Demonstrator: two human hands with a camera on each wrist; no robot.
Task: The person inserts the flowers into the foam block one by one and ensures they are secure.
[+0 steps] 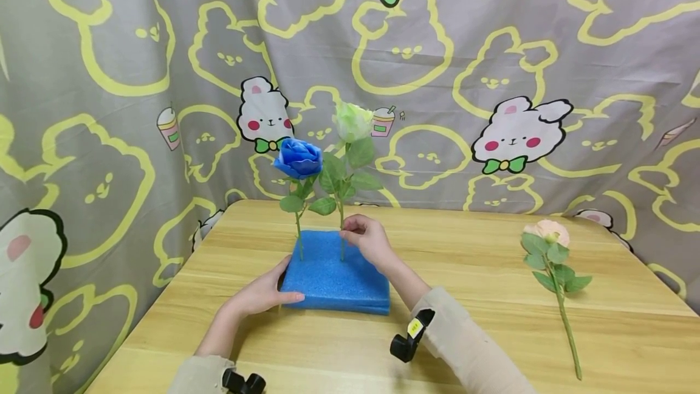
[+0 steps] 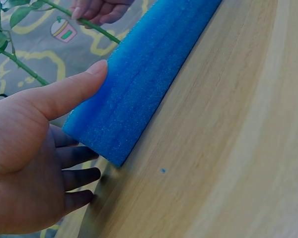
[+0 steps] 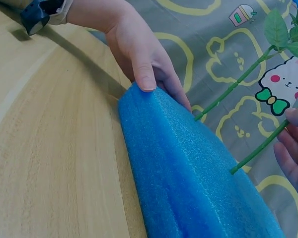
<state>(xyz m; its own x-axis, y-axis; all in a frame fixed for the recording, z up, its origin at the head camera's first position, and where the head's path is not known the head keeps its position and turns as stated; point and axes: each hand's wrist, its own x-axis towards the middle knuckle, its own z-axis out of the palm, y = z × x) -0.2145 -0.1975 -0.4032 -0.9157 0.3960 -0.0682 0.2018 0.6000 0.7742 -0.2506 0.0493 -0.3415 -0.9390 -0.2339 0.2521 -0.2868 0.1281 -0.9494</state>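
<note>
In the head view a blue foam block [image 1: 333,284] lies on the table, with two artificial roses upright in it. My left hand [image 1: 261,290] rests against its left front corner, thumb on the front and fairly straight fingers along the side. The right hand [image 1: 369,239] pinches the stem of the pale green-white rose [image 1: 354,123] just above the foam. To its left stands the blue rose [image 1: 299,158]. From the right wrist view, both green stems enter the top of the foam [image 3: 188,163]; my right fingers [image 3: 294,144] hold the nearer stem.
A pale pink rose [image 1: 549,233] with a long leafy stem lies on the right side of the wooden table [image 1: 465,272]. A cartoon-print curtain [image 1: 421,35] hangs behind and left of the table. One small blue crumb [image 2: 163,170] lies near the foam.
</note>
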